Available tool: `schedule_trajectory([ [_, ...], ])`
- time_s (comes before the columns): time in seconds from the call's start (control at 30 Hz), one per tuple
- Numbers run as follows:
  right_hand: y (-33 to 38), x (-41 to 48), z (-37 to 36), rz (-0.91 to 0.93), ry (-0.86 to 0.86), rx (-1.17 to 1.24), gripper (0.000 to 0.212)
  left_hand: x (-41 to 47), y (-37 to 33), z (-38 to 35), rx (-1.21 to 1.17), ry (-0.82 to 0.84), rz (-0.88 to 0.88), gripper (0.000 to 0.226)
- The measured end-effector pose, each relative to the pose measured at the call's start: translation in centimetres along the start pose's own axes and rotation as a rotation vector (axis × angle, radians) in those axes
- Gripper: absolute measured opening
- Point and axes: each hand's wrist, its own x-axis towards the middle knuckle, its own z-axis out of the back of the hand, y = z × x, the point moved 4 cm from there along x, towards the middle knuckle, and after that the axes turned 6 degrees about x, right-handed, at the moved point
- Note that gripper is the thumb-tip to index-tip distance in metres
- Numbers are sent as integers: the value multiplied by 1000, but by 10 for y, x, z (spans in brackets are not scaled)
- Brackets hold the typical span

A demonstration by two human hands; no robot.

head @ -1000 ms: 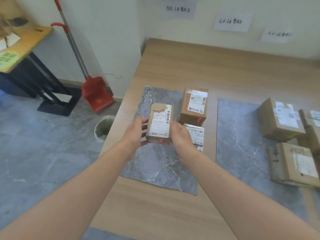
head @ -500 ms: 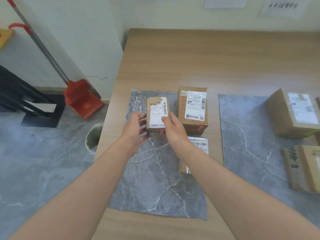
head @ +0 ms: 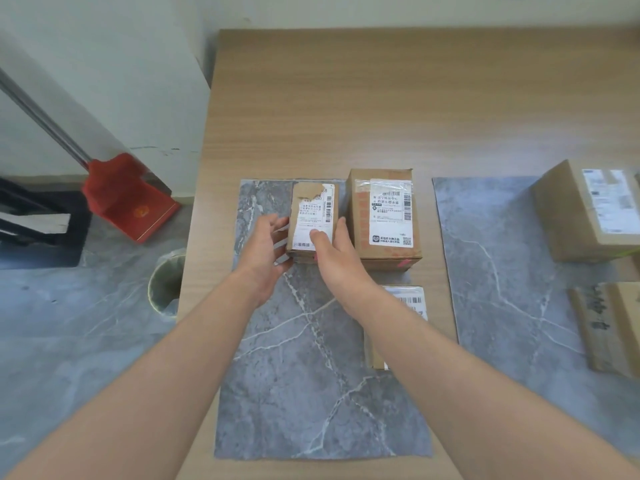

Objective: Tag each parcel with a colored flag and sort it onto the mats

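Note:
A small brown parcel [head: 313,209] with a torn white label stands at the far end of the left grey marble mat [head: 304,375]. My left hand [head: 265,252] grips its left side. My right hand [head: 337,258] holds its right side, thumb lying on the label. Right beside it stands a bigger labelled parcel [head: 384,216] with a red flag [head: 403,263] on its near face. My right forearm partly covers a flat parcel [head: 410,299] at the mat's right edge. A second marble mat [head: 502,289] lies to the right.
Two more cardboard parcels [head: 588,209] [head: 613,327] sit at the right mat's far side. Off the wooden table's [head: 381,98] left edge, on the floor, are a red dustpan [head: 128,199] and a small bin [head: 166,282].
Both hands carried the small parcel forward and lowered it onto the far end of the left mat, next to the bigger parcel. My head tipped downward.

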Motion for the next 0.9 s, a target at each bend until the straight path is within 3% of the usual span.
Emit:
schedule_trajectory([
  [0.3,17,-11,13,-44,-24,30,69,-11,0,5,59,38,-23,39],
  [0.47,29,-34,23,14,-24,16,48,-35,-8,10,124,9,-56,48],
  [0.6,36,-62,29,50,-51,54,56,-64,-17,9,150,-19,-123,48],
  [0.9,54,-148,41,161,-24,80,37,-164,-30,-2,161,-31,-281,49],
])
